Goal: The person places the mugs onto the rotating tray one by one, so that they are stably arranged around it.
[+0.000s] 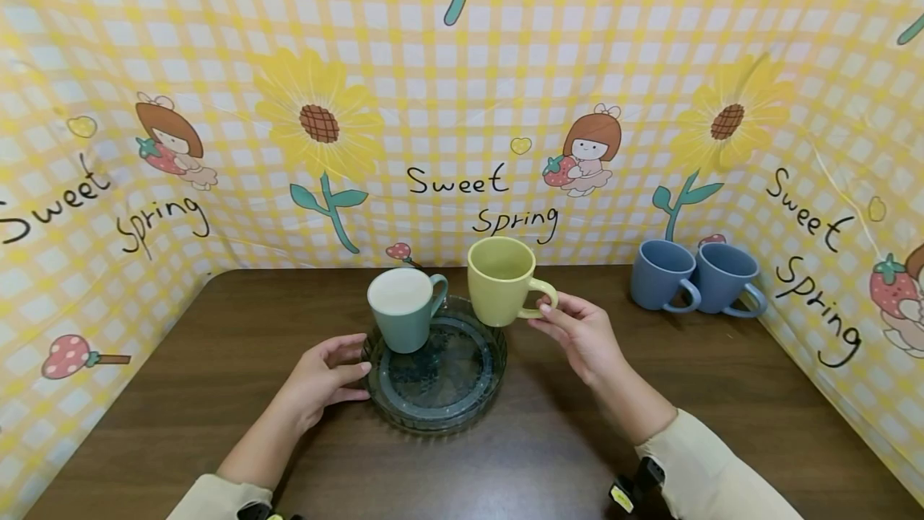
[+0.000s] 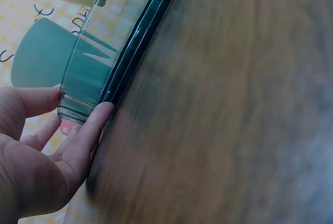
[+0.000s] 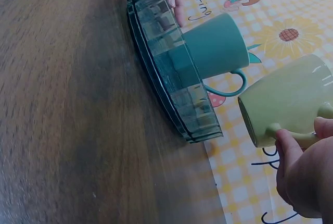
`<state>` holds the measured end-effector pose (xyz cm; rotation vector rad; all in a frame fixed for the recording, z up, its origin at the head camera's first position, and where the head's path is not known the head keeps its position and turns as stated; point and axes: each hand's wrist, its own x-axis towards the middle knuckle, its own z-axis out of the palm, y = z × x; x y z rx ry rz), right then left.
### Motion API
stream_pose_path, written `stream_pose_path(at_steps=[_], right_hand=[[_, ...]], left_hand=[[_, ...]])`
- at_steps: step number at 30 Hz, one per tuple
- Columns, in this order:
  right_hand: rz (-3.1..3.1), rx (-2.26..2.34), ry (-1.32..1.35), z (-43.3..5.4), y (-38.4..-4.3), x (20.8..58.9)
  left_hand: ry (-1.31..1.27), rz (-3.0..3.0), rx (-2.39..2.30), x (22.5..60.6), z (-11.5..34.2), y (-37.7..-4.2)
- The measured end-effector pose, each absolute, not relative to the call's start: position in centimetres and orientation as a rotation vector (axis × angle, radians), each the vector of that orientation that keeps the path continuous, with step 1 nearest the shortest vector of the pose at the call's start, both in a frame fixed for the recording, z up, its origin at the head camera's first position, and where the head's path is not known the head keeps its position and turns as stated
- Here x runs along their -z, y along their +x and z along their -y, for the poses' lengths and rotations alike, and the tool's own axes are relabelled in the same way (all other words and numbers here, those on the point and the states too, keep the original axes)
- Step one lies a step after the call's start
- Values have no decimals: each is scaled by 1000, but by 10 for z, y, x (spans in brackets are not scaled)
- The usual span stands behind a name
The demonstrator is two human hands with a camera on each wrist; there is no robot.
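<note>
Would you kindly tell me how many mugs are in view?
4: a teal mug in the glass dish, a yellow mug in the right hand, one blue mug and a second blue mug at the back right of the table.

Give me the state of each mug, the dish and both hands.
Clear dish: resting on the table
Teal mug: upright inside the dish
Yellow mug: roughly upright, lifted
Left blue mug: upright on the table
Right blue mug: upright on the table
Left hand: touching the dish's side
Right hand: pinching the yellow mug's handle
</note>
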<state>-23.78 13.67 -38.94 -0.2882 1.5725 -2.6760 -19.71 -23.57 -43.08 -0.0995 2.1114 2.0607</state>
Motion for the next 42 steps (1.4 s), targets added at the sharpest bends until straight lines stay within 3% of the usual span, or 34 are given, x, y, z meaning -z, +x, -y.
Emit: stream_pose_path(at_steps=[42], right_hand=[[-1596,2613,-136,-94,-244,408]], left_hand=[[-141,-2054,-2068,428,229,-188]])
